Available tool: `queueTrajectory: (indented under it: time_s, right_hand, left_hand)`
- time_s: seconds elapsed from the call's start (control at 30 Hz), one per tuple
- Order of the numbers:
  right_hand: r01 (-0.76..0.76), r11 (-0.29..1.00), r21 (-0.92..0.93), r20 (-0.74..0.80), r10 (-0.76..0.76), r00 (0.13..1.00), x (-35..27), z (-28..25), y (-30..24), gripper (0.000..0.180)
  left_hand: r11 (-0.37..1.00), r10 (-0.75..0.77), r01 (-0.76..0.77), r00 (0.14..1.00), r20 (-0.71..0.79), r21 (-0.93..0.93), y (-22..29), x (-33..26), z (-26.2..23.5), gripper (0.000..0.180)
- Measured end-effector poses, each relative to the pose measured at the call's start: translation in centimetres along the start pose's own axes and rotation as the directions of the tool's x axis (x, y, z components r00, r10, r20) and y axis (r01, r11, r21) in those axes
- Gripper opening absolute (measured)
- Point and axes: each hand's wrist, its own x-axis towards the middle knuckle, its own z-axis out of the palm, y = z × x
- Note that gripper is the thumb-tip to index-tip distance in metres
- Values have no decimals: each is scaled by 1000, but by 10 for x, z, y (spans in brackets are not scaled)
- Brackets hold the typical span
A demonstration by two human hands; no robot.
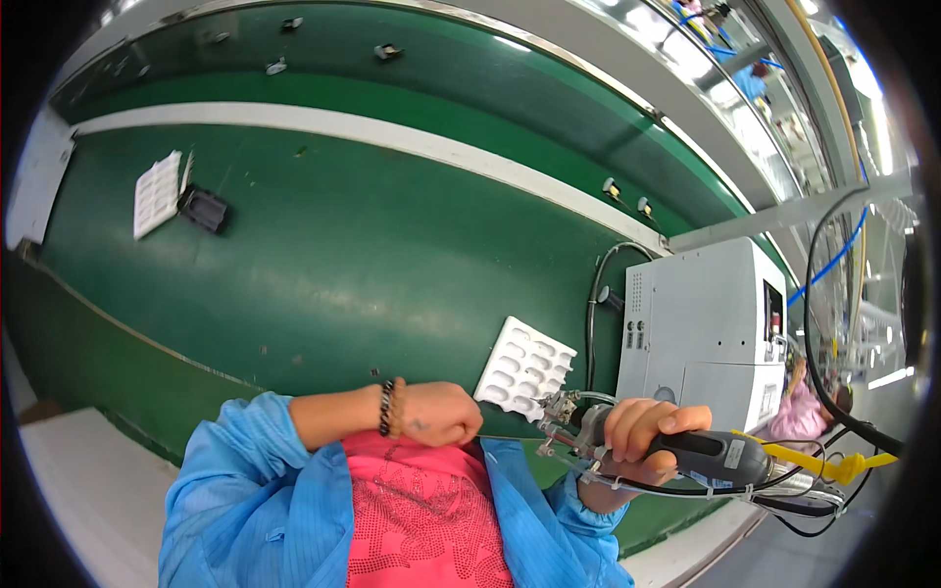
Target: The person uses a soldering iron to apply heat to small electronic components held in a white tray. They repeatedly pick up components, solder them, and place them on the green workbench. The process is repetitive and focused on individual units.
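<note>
My right hand (642,436) is wrapped round a grey and black electric screwdriver (730,458), held level with its tip toward the left. Clear tubing and metal fittings surround the tip. My left hand (439,414), with two beaded bracelets at the wrist, is curled closed in front of my chest. Whatever its fingers hold, if anything, is hidden. Between and beyond my hands lies a white moulded tray (510,370) with rows of rounded pockets, at the bench's near edge. The screwdriver's tip overlaps the tray's near right corner in view.
A light grey machine box (676,314) stands at the right, with a black cable (592,323) beside it. Farther left are another white tray (155,201) and a black holder (204,209). Small parts (388,51) lie on the green strip behind the white rail (392,152).
</note>
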Motion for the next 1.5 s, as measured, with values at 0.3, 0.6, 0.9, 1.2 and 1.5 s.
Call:
queueTrajectory:
  time_s: [0.3,0.6,0.9,1.2,1.5]
  right_hand:
    - [46,994,-96,-101,-56,993,-5,10,-13,43]
    - [34,998,-56,-49,-37,998,-5,5,-3,44]
    - [-3,1000,23,32,2,999,-8,-8,-10,43]
    - [-73,997,0,109,72,991,-11,-20,-17,42]
    - [-87,996,8,52,86,995,-11,-3,-10,42]
  left_hand:
    - [977,185,-192,980,-73,-96,-24,6,21,7]
    - [968,152,-164,985,-77,-191,-22,6,8,9]
    - [949,8,-48,992,-128,-310,-18,-1,1,16]
    - [862,-309,104,883,-353,-496,3,-82,10,20]
    - [838,-386,116,817,-428,-534,4,-81,15,21]
